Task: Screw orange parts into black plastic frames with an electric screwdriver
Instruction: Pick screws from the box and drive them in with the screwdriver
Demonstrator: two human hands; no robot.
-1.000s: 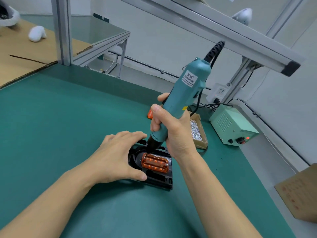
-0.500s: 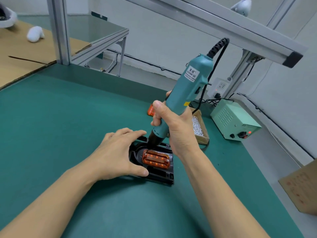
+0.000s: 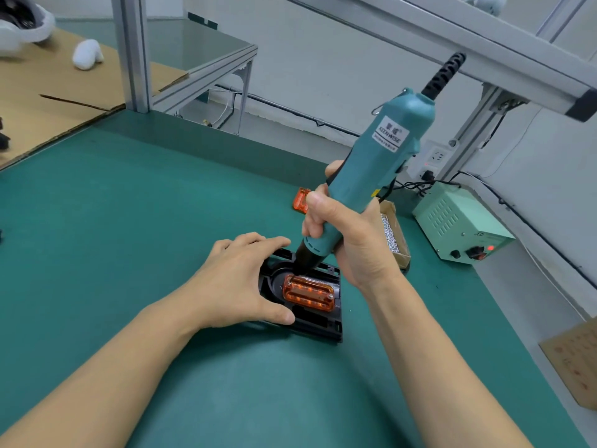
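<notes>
A black plastic frame [image 3: 319,324] lies on the green mat with an orange part [image 3: 308,293] seated in it. My left hand [image 3: 239,282] rests on the frame's left side, thumb along its near edge and fingers along its far edge. My right hand [image 3: 349,234] grips a teal electric screwdriver [image 3: 371,176], tilted, its black tip down on the orange part's far left corner. A second orange part [image 3: 300,199] lies on the mat behind the screwdriver.
A small cardboard box of screws [image 3: 392,236] sits right of my right hand. A pale green power supply [image 3: 458,221] stands at the far right. A cardboard box corner [image 3: 575,360] shows at the right edge. Aluminium posts [image 3: 130,53] rise at the back.
The screwdriver's top has swung slightly to the right while its tip stays at the orange part's far left corner. My left hand keeps its hold on the frame.
</notes>
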